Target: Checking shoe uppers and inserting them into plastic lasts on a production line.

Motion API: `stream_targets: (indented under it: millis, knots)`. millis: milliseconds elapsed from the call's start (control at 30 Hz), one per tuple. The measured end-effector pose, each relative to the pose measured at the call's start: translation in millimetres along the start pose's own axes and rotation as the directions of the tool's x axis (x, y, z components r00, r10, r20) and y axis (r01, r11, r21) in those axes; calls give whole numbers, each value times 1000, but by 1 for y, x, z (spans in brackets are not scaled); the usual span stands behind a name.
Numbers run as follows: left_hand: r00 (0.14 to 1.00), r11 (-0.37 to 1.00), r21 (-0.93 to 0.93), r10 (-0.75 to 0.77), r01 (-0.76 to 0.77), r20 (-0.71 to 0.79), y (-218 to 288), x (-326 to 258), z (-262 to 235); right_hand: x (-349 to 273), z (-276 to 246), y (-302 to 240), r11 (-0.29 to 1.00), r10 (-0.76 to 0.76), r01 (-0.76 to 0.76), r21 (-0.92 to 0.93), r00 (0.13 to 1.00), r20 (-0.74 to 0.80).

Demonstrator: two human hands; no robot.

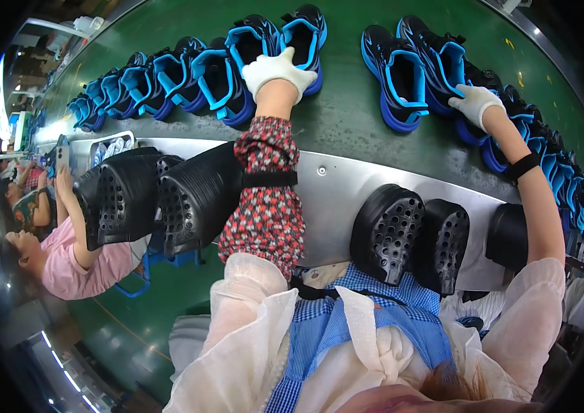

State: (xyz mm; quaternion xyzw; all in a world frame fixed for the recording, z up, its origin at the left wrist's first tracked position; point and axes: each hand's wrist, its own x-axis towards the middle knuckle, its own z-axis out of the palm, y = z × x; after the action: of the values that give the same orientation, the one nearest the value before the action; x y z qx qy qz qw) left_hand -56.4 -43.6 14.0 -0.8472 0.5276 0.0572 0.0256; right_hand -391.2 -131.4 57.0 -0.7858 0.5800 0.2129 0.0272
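Note:
My left hand (277, 74), in a white glove, is at the heels of two black-and-blue sneakers on the green surface. Its fingers close around the heels of the left sneaker (253, 38) and the right sneaker (303, 36), though the fingertips are partly hidden. Over on the right, my right hand (476, 105), also gloved in white, pinches the heel of another sneaker (436, 58). Just left of that one stands a single sneaker (403, 81), which neither hand touches. All these sneakers point away from me, with bright blue linings showing.
A row of sneakers (144, 88) runs off left, another row (547, 148) right. Black moulded pieces with perforated faces (199, 196) (388, 230) line the metal edge (326, 199) near me. At far left, a person in pink (82, 261) raises a phone (63, 153); others are beyond.

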Motion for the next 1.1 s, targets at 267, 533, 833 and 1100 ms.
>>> stream_targets:
  millis: [267,533,833,1100]
  knots:
    - [959,960,-90,272,-264,83,45,-13,4,-23,-5,-6,993,-102,111,33,974,-204]
    - [916,873,-324,398,-364,42,66,-53,19,-188,-20,-10,930,-338,367,-17,835,-433]
    - [919,876,-299,320,-379,-228,28,-89,37,-297,89,-37,889,-137,302,345,893,-429]
    - [870,788,-406,318,-463,-376,18,-113,32,-301,113,-40,853,65,132,505,934,-352]
